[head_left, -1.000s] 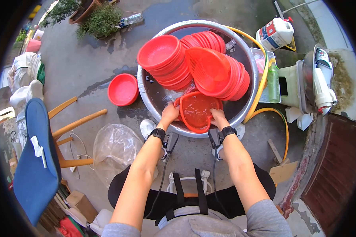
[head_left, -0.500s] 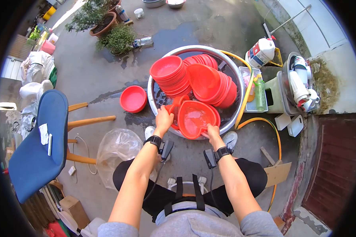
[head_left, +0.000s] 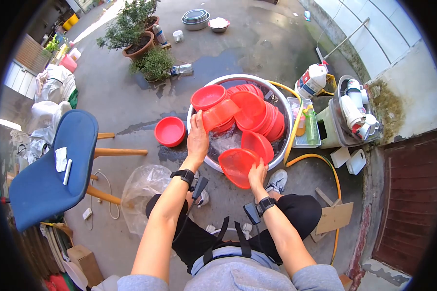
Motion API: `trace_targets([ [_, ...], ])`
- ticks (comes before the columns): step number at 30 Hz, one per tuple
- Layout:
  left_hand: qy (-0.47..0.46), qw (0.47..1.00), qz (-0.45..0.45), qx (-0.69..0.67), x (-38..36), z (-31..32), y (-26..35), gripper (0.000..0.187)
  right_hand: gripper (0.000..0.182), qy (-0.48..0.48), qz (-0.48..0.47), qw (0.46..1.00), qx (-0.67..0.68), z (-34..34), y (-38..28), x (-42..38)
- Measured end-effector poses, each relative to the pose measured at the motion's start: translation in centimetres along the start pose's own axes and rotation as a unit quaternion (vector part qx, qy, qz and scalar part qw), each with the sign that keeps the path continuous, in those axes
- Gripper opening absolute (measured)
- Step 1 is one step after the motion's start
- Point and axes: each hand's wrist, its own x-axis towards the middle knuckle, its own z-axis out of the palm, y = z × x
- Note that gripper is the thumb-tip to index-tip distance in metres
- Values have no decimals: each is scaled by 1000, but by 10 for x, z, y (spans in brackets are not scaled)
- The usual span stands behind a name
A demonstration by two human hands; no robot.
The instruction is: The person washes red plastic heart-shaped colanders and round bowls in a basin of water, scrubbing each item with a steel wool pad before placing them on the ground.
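My left hand (head_left: 197, 138) is closed on the edge of a tilted red bowl (head_left: 220, 115), which is held against a stack of round red bowls (head_left: 208, 97). Between the fingers and thumb of my right hand (head_left: 257, 175) is the rim of a heart-shaped red bowl (head_left: 236, 166), tipped over the near edge of a large metal tub (head_left: 243, 76). Just behind it is another red bowl (head_left: 258, 144). More heart-shaped bowls (head_left: 269, 121) lean in a stack at the tub's right. Water shows in the tub between the bowls.
One round red bowl (head_left: 170, 131) sits on the ground left of the tub. A yellow hose (head_left: 292, 140) curves along the right side, near a clear tray (head_left: 303, 141) with bottles. A blue chair (head_left: 58, 165) and a plastic bag (head_left: 143, 189) are at left.
My left hand has moved up and away with a red bowl. My right hand has shifted down, bringing the heart-shaped bowl toward me and tilting it. The two hands are farther apart.
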Motion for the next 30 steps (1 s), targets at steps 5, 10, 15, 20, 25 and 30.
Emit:
trace_targets([
  [5,33,999,30,3,18,-21,16,62,47,35,-117,992,-34,-17,-12,-13],
  [10,55,998,35,13,26,-35,26,59,37,45,-295,954,-45,-33,-43,-15],
  [15,56,998,-12,-25,31,-52,38,58,11,84,-503,833,-218,-63,-99,-3],
  [20,24,998,-52,-23,27,-58,50,54,14,89,-607,737,-284,-86,-136,8],
  [25,-44,998,-36,6,26,-59,65,60,9,87,-654,702,-268,-90,-146,8],
  [30,-49,998,-28,-33,28,-61,74,71,15,80,-649,720,-232,-86,-155,6],
])
